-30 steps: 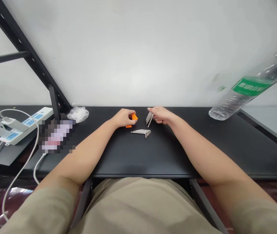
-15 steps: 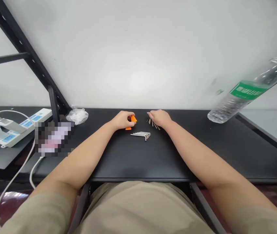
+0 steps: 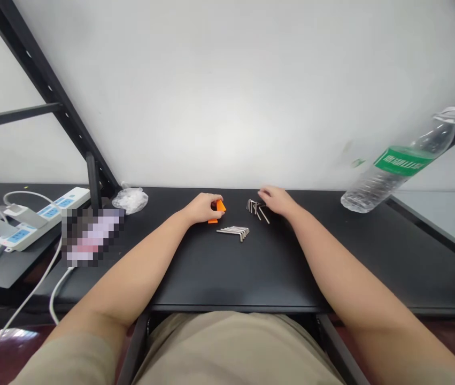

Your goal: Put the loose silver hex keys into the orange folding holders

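Observation:
My left hand (image 3: 203, 208) is closed around an orange holder (image 3: 221, 206), with its fingers and thumb bent over the sides; part of the holder is covered. Just in front of it, a neat row of L-shaped hex keys (image 3: 235, 231) lies on the black table (image 3: 227, 272). To the right is a second, looser group of hex keys (image 3: 254, 207), fanned out at differing angles. My right hand (image 3: 277, 199) hovers at the right edge of this group, its fingers apart and slightly blurred, with nothing visible in them.
A crumpled clear plastic bag (image 3: 131, 200) and a pixelated flat item (image 3: 93, 235) with a white cable lie on the left. Beyond them is a white power strip (image 3: 51, 214) with plugs. A clear bottle with a green label (image 3: 403, 160) leans at the right by the wall.
My right hand has shifted right, uncovering more of the loose hex keys, which are now spread out. My left hand keeps hold of the orange holder. The view has tilted slightly.

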`<state>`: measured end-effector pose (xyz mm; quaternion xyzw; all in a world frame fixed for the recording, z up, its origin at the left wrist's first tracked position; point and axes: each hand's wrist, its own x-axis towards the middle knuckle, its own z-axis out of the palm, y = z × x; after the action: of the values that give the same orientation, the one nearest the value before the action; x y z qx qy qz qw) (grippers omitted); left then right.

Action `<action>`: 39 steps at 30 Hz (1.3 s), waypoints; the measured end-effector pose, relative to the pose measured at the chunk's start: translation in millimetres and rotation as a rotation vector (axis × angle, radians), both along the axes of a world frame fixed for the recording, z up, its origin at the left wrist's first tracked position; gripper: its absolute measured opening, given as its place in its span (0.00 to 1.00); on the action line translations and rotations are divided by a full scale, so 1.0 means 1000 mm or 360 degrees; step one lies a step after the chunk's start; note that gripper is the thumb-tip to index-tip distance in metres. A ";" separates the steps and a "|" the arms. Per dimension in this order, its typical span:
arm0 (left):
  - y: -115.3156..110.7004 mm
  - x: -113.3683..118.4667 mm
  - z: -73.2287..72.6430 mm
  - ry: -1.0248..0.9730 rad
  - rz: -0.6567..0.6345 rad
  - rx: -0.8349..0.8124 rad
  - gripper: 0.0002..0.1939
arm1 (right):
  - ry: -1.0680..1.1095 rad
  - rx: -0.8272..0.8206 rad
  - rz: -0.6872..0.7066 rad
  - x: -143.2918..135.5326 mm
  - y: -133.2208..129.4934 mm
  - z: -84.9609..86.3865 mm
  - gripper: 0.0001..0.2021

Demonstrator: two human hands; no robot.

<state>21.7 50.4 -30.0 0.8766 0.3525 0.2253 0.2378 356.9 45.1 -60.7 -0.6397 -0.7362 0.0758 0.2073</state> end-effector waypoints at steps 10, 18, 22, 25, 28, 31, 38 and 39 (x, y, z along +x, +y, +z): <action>0.001 -0.001 -0.003 0.0039 0.0013 0.0038 0.15 | 0.0145 -0.0081 0.0208 0.000 -0.006 -0.003 0.10; 0.003 0.000 -0.005 0.0069 0.0013 0.0056 0.17 | 0.0008 -0.0023 0.0251 -0.015 -0.012 0.003 0.13; 0.002 0.001 -0.004 0.0053 0.0007 0.0037 0.16 | 0.0020 -0.0061 0.0214 -0.019 -0.011 0.006 0.11; 0.001 0.001 -0.003 0.0028 0.0000 0.0039 0.14 | -0.0006 -0.0071 0.0197 -0.020 -0.009 0.006 0.11; 0.000 0.002 -0.002 0.0017 0.0002 0.0041 0.14 | -0.0018 -0.0065 0.0174 -0.021 -0.008 0.005 0.10; 0.000 0.003 -0.002 0.0017 0.0009 0.0035 0.14 | -0.0026 -0.0074 0.0146 -0.023 -0.008 0.005 0.10; 0.000 0.001 -0.003 0.0053 -0.0008 0.0074 0.15 | -0.0066 -0.0075 0.0266 -0.008 -0.014 0.016 0.14; 0.001 0.001 -0.003 0.0056 -0.0013 0.0087 0.15 | -0.0063 -0.0098 0.0281 -0.002 -0.016 0.018 0.17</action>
<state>23.0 51.0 -33.5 0.8880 0.3469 0.2184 0.2084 354.9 28.8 -42.3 -0.5799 -0.7910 0.1036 0.1655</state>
